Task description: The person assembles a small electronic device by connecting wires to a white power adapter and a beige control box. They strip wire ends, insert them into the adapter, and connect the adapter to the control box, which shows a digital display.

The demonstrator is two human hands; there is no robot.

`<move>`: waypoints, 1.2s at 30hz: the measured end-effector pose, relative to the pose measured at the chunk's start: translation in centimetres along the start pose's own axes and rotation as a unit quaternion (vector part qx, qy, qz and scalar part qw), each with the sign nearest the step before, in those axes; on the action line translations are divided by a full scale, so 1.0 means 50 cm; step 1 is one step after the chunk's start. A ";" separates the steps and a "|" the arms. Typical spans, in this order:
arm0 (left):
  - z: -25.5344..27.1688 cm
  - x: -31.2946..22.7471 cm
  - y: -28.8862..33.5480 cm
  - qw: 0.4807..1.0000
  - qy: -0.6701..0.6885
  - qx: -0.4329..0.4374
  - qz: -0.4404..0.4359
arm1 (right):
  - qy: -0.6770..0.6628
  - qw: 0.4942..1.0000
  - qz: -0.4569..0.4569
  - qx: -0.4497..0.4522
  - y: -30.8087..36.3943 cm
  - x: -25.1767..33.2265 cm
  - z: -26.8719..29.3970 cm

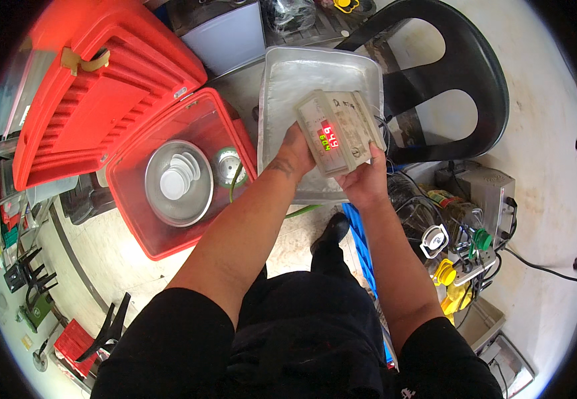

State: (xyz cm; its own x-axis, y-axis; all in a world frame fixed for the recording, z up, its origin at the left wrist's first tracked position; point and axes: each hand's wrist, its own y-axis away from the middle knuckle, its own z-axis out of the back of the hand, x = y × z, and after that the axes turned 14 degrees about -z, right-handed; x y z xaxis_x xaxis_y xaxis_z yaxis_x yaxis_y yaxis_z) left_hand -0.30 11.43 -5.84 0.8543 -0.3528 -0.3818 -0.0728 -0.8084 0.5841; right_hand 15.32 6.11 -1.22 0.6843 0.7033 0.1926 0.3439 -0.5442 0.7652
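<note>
Between my hands I hold a boxy beige controller [352,123] with a lit red and green digital display, tilted above a shallow metal tray [285,86]. My left hand [295,156] grips its left side, the fingers partly hidden beneath it. At the lower right corner of the box, my right hand [366,176] is closed on it, thumb near its front edge. Dark cables run from behind the box toward the right. The tray seems to rest on a black plastic chair [488,86].
To the left stands an open red cooler box [175,246] with its lid [115,93] tipped back. Inside are a round metal bowl [195,211] holding several white discs, and a smaller round metal piece [227,165]. Plastic bottles [411,206] and cables crowd the right wall.
</note>
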 end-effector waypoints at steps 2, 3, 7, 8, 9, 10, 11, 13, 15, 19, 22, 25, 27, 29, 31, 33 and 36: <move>0.000 0.003 -0.001 1.000 -0.018 -0.004 0.010 | 0.012 1.000 0.002 0.002 0.000 0.003 0.005; 0.001 0.004 -0.001 0.999 -0.029 -0.007 0.011 | 0.016 1.000 0.004 -0.002 -0.001 0.003 0.006; 0.007 0.010 0.004 0.999 -0.030 -0.019 0.005 | 0.017 0.999 0.012 -0.034 -0.014 0.000 0.014; 0.008 0.009 0.005 0.999 -0.040 -0.015 -0.001 | 0.013 0.999 0.011 -0.045 -0.017 -0.001 0.018; 0.010 0.008 0.007 0.999 -0.049 -0.019 -0.004 | 0.016 0.999 0.014 -0.038 -0.020 -0.002 0.021; 0.012 0.006 0.010 0.998 -0.063 -0.030 -0.001 | 0.016 0.999 0.015 -0.038 -0.022 -0.004 0.025; 0.016 0.002 0.012 0.996 -0.085 -0.019 -0.007 | 0.017 0.999 0.017 -0.038 -0.026 -0.005 0.029; 0.034 -0.009 0.020 0.990 -0.139 -0.012 -0.010 | 0.018 0.999 0.028 -0.020 -0.038 -0.010 0.036; 0.059 -0.020 0.018 0.990 -0.135 -0.040 0.006 | 0.027 0.999 0.034 -0.023 -0.056 -0.015 0.044; 0.124 -0.026 -0.010 0.989 -0.146 -0.038 0.008 | 0.049 0.998 0.028 -0.042 -0.097 -0.040 0.055; 0.164 -0.027 -0.041 0.984 -0.174 -0.039 0.001 | 0.074 0.996 0.023 -0.047 -0.116 -0.063 0.062; 0.189 -0.031 -0.054 0.979 -0.204 -0.022 0.011 | 0.094 0.992 0.008 -0.087 -0.131 -0.079 0.062; 0.197 -0.033 -0.048 0.984 -0.174 -0.027 0.015 | 0.114 0.988 0.005 -0.107 -0.132 -0.078 0.065; 0.201 -0.034 -0.038 0.982 -0.183 -0.027 0.028 | 0.143 0.983 0.011 -0.112 -0.122 -0.070 0.076; 0.203 -0.034 -0.022 0.986 -0.168 -0.015 0.005 | 0.163 0.981 0.023 -0.104 -0.113 -0.061 0.086; 0.205 -0.042 -0.011 0.991 -0.130 0.002 -0.036 | 0.181 0.978 0.037 -0.093 -0.103 -0.053 0.097; 0.203 -0.078 -0.012 0.994 -0.100 0.031 -0.004 | 0.204 0.974 0.055 -0.082 -0.084 -0.044 0.112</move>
State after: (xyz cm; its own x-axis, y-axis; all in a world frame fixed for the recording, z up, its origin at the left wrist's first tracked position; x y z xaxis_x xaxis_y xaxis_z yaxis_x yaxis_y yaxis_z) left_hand -8.83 8.50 -11.97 0.7358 -0.4278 -0.5250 -0.1026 -0.8366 0.5381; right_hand 15.96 4.32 -8.30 0.3883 0.7856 0.4818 0.1525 -0.5704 0.8071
